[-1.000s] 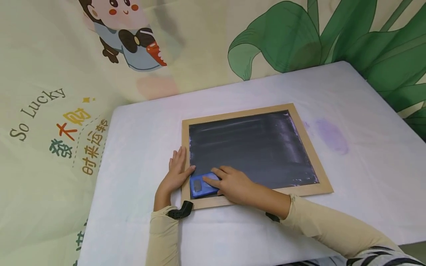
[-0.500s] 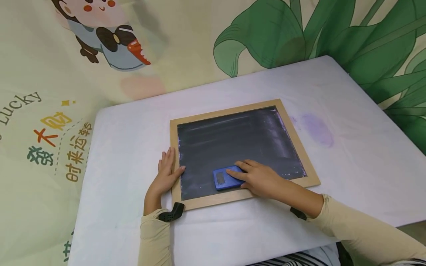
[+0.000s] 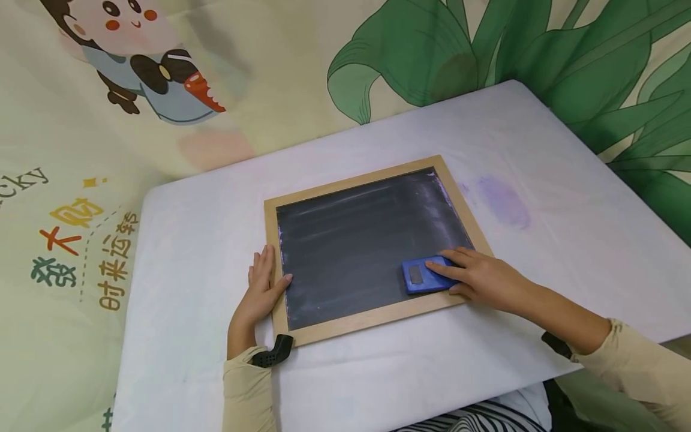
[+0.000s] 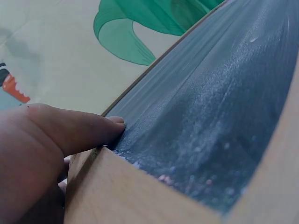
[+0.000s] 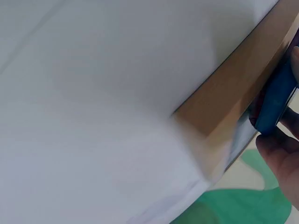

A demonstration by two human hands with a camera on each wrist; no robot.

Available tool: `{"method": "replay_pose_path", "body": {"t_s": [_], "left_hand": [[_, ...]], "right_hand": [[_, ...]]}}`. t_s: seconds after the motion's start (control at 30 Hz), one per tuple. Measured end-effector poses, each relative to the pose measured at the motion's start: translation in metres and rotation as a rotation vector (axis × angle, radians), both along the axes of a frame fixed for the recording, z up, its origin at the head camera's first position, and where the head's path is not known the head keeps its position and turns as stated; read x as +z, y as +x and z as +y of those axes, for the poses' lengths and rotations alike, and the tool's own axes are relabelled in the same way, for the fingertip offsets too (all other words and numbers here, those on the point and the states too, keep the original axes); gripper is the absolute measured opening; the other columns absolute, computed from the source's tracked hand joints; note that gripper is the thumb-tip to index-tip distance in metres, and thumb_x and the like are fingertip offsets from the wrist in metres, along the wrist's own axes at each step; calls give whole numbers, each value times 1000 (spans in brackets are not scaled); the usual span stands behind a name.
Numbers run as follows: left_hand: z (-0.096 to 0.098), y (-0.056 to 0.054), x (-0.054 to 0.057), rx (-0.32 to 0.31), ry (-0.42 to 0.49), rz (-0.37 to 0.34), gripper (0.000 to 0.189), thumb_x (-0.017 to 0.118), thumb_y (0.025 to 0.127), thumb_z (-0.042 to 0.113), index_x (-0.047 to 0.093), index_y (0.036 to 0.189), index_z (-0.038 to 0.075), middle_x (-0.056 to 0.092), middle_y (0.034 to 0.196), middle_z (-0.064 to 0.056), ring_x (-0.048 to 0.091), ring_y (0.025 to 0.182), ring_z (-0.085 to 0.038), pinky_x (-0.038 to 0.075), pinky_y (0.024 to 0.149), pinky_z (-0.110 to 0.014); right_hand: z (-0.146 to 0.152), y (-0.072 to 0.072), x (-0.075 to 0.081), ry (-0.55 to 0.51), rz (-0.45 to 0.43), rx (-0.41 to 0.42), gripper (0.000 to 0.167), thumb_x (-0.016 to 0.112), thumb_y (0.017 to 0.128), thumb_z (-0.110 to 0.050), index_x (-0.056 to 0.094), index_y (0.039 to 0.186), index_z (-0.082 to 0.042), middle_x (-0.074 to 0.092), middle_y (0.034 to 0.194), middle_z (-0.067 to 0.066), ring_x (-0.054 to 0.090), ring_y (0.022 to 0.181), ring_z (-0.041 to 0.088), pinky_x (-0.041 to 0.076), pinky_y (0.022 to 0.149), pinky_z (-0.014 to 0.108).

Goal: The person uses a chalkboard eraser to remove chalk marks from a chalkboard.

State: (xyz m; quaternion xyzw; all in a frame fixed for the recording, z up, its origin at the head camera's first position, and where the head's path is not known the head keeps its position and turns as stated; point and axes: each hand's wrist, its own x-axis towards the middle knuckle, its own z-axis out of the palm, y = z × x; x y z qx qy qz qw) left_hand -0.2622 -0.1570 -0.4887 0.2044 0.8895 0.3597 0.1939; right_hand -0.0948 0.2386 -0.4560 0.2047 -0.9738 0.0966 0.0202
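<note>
A small chalkboard with a pale wooden frame lies on a white-covered table. My right hand grips a blue board eraser flat on the dark surface, near the lower right part of the board. The eraser bears a small grey rectangle on top. In the right wrist view its blue side sits between thumb and fingers, close to the frame. At the board's left side, my left hand rests with straight fingers along the outer edge. Its thumb lies over the frame onto the black surface.
Chalk residue marks the board's upper right, with specks along its left edge. A purple smudge stains the tablecloth right of the board. A printed fabric backdrop hangs behind the table. Black wrist cameras sit at the cuffs.
My right hand has slid the eraser from the board's lower left corner along the bottom to the lower right. The left hand stays at the left edge; the head view has shifted.
</note>
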Motion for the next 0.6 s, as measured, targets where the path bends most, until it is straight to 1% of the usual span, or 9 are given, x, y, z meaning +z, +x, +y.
{"method": "replay_pose_path", "body": {"t_s": [0.17, 0.4, 0.5, 0.53, 0.6], "left_hand": [[-2, 0, 1, 0, 8, 1, 81, 52, 92, 29, -4, 147, 13, -7, 154, -12, -20, 139, -26, -16, 110, -48], [-2, 0, 1, -3, 16, 15, 81, 53, 92, 29, -4, 147, 12, -6, 154, -13, -19, 139, -29, -15, 109, -49], [-2, -1, 1, -1, 12, 15, 81, 52, 92, 29, -4, 148, 13, -6, 154, -13, -19, 139, -29, -15, 109, -50], [-2, -1, 1, 0, 9, 11, 81, 52, 92, 30, -4, 148, 13, -6, 154, -13, -19, 139, -28, -15, 110, -50], [-1, -1, 2, 4, 3, 6, 81, 52, 92, 30, -4, 148, 13, -7, 154, -12, -19, 139, -28, -15, 110, -50]], "right_hand": [[22, 5, 6, 2, -45, -42, 55, 71, 77, -20, 54, 129, -15, 55, 123, 19, 52, 112, 38, 52, 77, 44], [26, 6, 12, -11, -97, -57, 56, 71, 77, -20, 52, 130, -15, 54, 125, 19, 51, 112, 38, 52, 78, 45], [27, 4, 15, -75, -115, -77, 57, 71, 78, -21, 52, 131, -13, 53, 125, 22, 51, 112, 39, 50, 81, 47], [28, 2, 16, -103, -103, -92, 57, 71, 78, -21, 52, 130, -12, 53, 125, 23, 52, 111, 40, 49, 82, 48], [32, -1, 19, -170, -70, -151, 59, 71, 78, -22, 50, 131, -10, 54, 124, 24, 53, 110, 42, 48, 82, 51]]}}
